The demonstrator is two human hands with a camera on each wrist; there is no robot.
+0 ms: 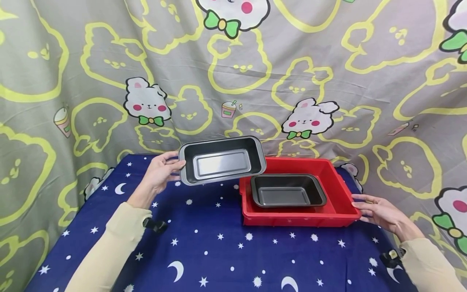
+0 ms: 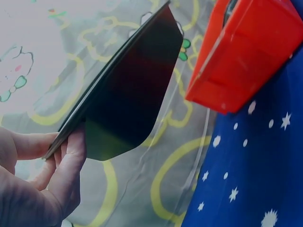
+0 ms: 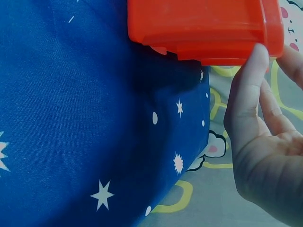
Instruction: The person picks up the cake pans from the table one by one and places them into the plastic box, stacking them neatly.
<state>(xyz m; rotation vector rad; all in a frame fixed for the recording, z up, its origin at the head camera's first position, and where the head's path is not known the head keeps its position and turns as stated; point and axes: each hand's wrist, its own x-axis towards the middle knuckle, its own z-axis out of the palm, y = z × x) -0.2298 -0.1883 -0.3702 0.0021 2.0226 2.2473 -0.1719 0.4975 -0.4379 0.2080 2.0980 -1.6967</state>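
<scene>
A dark metal loaf pan [image 1: 221, 160] is held up by my left hand [image 1: 160, 172], thumb over its left rim and fingers beneath. Its hollow faces the head camera; in the left wrist view the pan's dark outer side [image 2: 132, 90] shows, tilted. My right hand [image 1: 379, 211] holds the right end of a red plastic bin [image 1: 303, 220], its thumb and fingertips at the rim, as the right wrist view also shows. Inside the bin lies a second dark loaf pan [image 1: 282, 196], toward its left side. The raised pan overlaps the bin's back left corner in the head view.
A dark blue cloth [image 1: 219, 255] with white stars and moons covers the table. Behind it hangs a grey curtain [image 1: 197, 65] with yellow outlines and white cartoon animals. The bin stands right of centre, close to the curtain.
</scene>
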